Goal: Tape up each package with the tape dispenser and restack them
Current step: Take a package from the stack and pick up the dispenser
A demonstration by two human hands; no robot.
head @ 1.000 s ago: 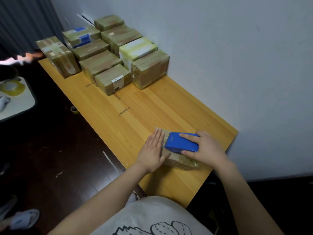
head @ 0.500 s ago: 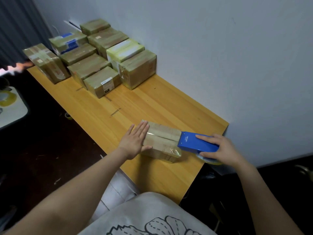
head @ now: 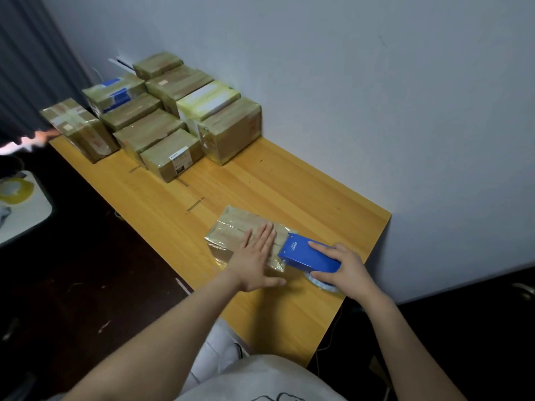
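tape dispenser (head: pixel 307 256) now at right end of the package (head: pixel 237 230), lower centre — right hand (head: pixel 347 267) grips it, left hand (head: pixel 257 256) moved flat onto the top, fingers (head: pixel 267 235) straight. I read strip laid — cut next.

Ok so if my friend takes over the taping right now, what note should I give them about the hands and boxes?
Left hand: flat, fingers straight, pressing on top of the package at the near end of the table.
Right hand: holds the blue tape dispenser, whose front end sits at the package's right edge.
Other packages: grouped at the far end by the wall, glossy with tape.
Done: shiny tape covers this package's top.
Left: probably cut the strip, check the sides, then stack it with the group. I cannot tell whether any far box lacks tape.
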